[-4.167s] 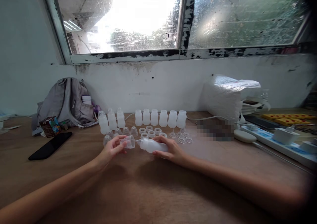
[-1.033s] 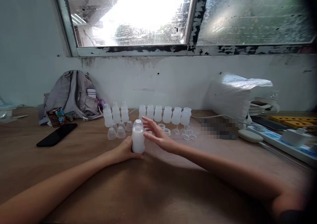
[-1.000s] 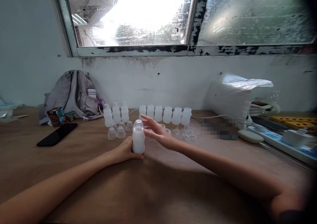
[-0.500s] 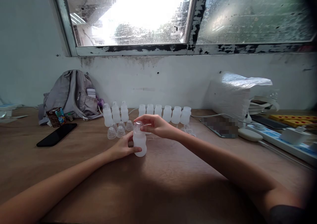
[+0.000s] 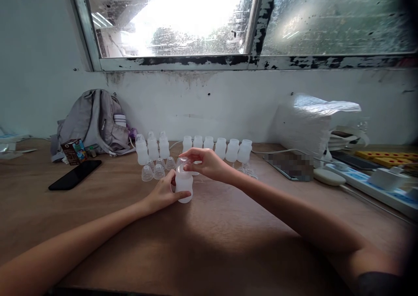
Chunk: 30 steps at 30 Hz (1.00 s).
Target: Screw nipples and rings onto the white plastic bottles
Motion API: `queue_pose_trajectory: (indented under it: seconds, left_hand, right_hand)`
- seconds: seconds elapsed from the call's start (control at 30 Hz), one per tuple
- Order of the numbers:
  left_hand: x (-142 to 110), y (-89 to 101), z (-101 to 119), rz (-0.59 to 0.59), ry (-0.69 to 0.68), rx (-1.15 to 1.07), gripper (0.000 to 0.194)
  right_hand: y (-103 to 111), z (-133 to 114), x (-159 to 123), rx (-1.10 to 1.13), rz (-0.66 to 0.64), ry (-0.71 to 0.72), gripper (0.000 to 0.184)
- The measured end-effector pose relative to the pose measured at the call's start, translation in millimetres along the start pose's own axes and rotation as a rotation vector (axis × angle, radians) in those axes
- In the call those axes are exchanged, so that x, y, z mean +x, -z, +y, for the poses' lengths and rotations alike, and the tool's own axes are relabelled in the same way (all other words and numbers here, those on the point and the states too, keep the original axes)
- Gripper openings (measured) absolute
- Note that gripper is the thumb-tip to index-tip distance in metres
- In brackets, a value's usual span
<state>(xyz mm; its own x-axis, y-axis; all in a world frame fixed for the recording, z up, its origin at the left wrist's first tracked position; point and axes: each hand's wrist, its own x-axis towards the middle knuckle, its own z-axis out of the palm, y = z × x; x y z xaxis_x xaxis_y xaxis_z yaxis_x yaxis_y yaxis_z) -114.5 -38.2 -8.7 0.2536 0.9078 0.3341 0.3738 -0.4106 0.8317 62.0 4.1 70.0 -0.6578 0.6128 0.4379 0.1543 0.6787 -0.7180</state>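
Note:
A milky white baby bottle (image 5: 184, 187) stands upright on the table, with a clear dome cap (image 5: 183, 161) over its top. Wrapped round the lower body from the left is my left hand (image 5: 166, 189). My right hand (image 5: 205, 163) pinches the cap between thumb and fingers. Just left of the bottle lie several loose clear caps (image 5: 159, 171). Behind them stand three capped bottles (image 5: 152, 147). A row of uncapped bottles (image 5: 233, 151) runs behind my right hand, which partly hides it. More clear parts (image 5: 248, 170) lie in front of that row.
On the left are a grey backpack (image 5: 94, 121), a small drink carton (image 5: 74, 151) and a black phone (image 5: 75, 175). To the right lie a second phone-like device (image 5: 289, 165), a white power strip (image 5: 375, 190) with cables, and a white bag (image 5: 303, 126) by the wall.
Both hands stay on the same bottle and cap. My right fingers have shifted slightly on the cap, and the whole view has moved a little.

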Motion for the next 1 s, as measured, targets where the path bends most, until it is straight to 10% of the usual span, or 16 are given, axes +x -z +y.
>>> queue_pose_trajectory:
  seconds: [0.37, 0.5, 0.67, 1.0]
  left_hand:
    - [0.3, -2.1, -6.6, -0.016, -0.016, 0.041, 0.057]
    - [2.6, 5.6, -16.6, 0.041, -0.091, 0.201, 0.075]
    - [3.9, 14.3, -30.5, 0.156, -0.115, 0.355, 0.048]
    - [-2.9, 11.7, -21.5, -0.017, -0.357, 0.844, 0.021]
  right_hand:
    - [2.6, 0.4, 3.0, -0.092, -0.012, 0.025, 0.029]
    - [28.6, 1.0, 40.1, -0.133, 0.035, 0.061, 0.031]
    - [53.8, 8.1, 109.2, -0.247, 0.237, 0.05, 0.032]
    - [24.9, 76.0, 175.6, -0.628, 0.182, -0.16, 0.03]
